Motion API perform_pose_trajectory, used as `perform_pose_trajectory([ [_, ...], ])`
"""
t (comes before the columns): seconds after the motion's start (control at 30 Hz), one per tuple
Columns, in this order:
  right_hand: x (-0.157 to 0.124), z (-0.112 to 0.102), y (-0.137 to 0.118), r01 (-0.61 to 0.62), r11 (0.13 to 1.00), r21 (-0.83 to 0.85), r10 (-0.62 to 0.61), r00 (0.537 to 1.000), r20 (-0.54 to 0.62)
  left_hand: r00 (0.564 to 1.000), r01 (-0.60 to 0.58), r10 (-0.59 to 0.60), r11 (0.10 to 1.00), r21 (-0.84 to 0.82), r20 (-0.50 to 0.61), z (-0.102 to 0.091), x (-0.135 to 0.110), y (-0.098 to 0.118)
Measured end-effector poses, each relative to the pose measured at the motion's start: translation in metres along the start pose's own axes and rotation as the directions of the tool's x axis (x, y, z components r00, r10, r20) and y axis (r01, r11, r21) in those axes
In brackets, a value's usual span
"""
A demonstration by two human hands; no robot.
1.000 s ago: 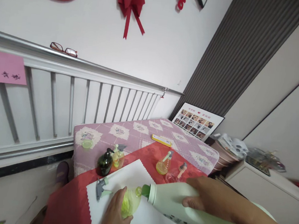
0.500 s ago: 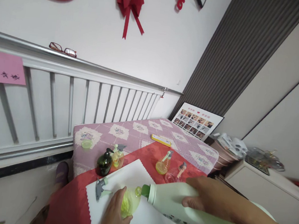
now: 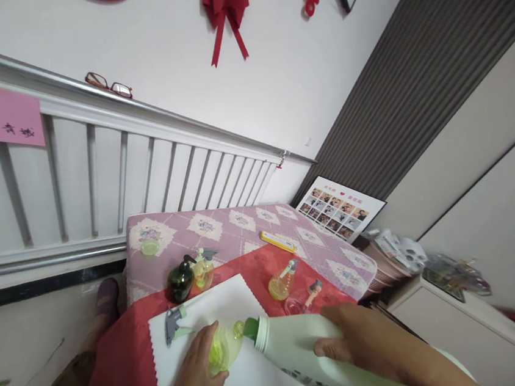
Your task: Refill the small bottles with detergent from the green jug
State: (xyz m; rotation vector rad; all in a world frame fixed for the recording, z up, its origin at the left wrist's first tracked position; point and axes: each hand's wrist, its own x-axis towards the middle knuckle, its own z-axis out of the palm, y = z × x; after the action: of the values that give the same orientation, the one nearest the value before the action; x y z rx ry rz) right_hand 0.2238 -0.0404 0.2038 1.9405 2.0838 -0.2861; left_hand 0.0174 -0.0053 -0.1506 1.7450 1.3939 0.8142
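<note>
My left hand point(image 3: 200, 368) is wrapped round a small clear bottle point(image 3: 225, 348) that holds yellow-green liquid and tilts toward the right. In my right hand point(image 3: 352, 338) is a large pale green jug point(image 3: 297, 344), lying nearly on its side. The jug's dark green spout point(image 3: 250, 328) meets the mouth of the small bottle. A grey and green spray head point(image 3: 173, 325) lies on the white sheet point(image 3: 208, 307), left of my left hand.
Behind the sheet stand a dark pump bottle point(image 3: 180, 283), a yellow spray bottle point(image 3: 203, 274), another yellow spray bottle point(image 3: 280, 284) and a pink spray bottle point(image 3: 304, 300). A green lid point(image 3: 150, 247) and a yellow case point(image 3: 277, 241) lie on the patterned cloth point(image 3: 231, 221).
Both hands, the small bottle and the jug keep nearly the same places. At the lower left, the knee and shoe show slightly more beside the red cloth.
</note>
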Motion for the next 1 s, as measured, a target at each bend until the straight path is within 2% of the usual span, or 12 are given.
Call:
perform_pose_trajectory([
  [0.77, 0.0006, -0.0001, -0.0008, -0.011, 1.000, 0.002, 0.011, 1.000, 0.013, 1.000, 0.022, -0.022, 1.000, 0.006, -0.003, -0.0005, -0.0006, 0.0014],
  [1.0, 0.0020, 0.0019, 0.0020, -0.013, 1.000, 0.005, 0.013, 1.000, 0.008, 1.000, 0.019, -0.020, 1.000, -0.020, -0.009, -0.0057, -0.0041, 0.0087],
])
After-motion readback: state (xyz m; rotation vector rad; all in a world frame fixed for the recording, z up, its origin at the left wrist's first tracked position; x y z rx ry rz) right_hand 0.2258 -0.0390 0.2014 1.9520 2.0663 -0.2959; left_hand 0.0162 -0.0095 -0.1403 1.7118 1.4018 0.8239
